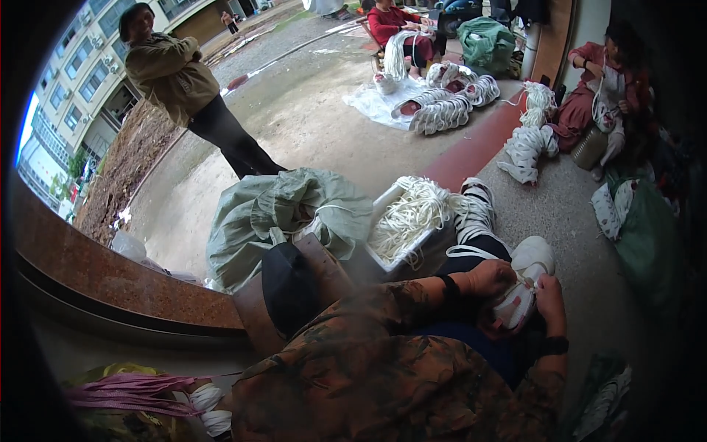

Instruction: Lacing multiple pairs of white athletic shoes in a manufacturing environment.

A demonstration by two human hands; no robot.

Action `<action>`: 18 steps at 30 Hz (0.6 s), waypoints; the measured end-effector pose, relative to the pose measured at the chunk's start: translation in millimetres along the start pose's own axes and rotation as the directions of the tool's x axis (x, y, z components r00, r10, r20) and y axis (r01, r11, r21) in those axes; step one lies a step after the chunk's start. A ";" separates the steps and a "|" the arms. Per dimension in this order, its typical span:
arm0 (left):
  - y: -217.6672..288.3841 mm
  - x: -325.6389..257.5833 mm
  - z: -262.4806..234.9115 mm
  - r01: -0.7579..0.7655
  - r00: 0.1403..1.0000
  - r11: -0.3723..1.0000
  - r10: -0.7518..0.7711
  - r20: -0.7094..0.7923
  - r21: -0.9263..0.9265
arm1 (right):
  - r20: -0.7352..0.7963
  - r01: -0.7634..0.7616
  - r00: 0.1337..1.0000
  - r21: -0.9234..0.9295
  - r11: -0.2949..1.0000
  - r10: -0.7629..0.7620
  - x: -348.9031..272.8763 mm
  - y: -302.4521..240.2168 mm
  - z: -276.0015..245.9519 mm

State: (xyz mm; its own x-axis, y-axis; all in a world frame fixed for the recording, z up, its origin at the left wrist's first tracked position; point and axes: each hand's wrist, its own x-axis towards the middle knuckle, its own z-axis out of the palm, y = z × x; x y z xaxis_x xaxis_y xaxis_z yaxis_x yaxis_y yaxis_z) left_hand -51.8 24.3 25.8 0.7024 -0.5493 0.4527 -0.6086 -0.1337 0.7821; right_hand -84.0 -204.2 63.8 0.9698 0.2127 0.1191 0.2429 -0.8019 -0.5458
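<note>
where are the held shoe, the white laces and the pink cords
Held shoe (513, 303), head view: its pale upper.
White laces (409, 221), head view: middle of the heap.
Pink cords (132, 390), head view: middle of the bundle.

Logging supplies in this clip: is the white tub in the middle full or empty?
Full: white laces are heaped in the tub, rising above its far rim.
</note>
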 end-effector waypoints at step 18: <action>6.1 -1.2 7.4 0.014 1.000 1.000 -0.014 -0.006 0.015 | -0.205 -0.143 0.955 0.323 0.936 0.216 -11.5 1.7 29.0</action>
State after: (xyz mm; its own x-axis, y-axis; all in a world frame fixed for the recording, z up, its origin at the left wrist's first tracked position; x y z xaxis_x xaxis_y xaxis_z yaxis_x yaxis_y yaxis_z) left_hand -59.1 18.0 26.9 0.7131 -0.5424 0.4441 -0.6039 -0.1537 0.7821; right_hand -95.3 -191.8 37.5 0.9826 -0.0846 0.1653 0.0822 -0.6002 -0.7956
